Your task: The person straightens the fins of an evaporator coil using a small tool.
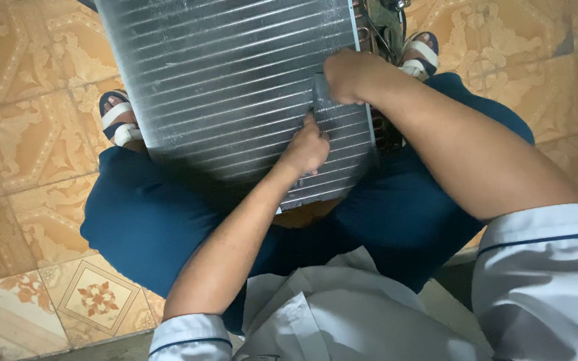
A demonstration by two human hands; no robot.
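Observation:
A large silver finned coil panel (229, 73) leans between my knees, its ribbed face toward me. My right hand (348, 75) is closed around a small grey flat tool (322, 100) pressed against the fins near the panel's right edge. My left hand (304, 148) rests just below it, fingers curled, with the thumb tip touching the fins beside the tool. Copper tubing and wires (382, 27) show at the panel's upper right end.
I sit with dark blue trousers (148, 220) and white-strapped sandals (118, 120) on a patterned orange tile floor (28, 134). My other sandal (421, 55) is behind the panel's right side. A grey ledge (102, 347) runs along the bottom.

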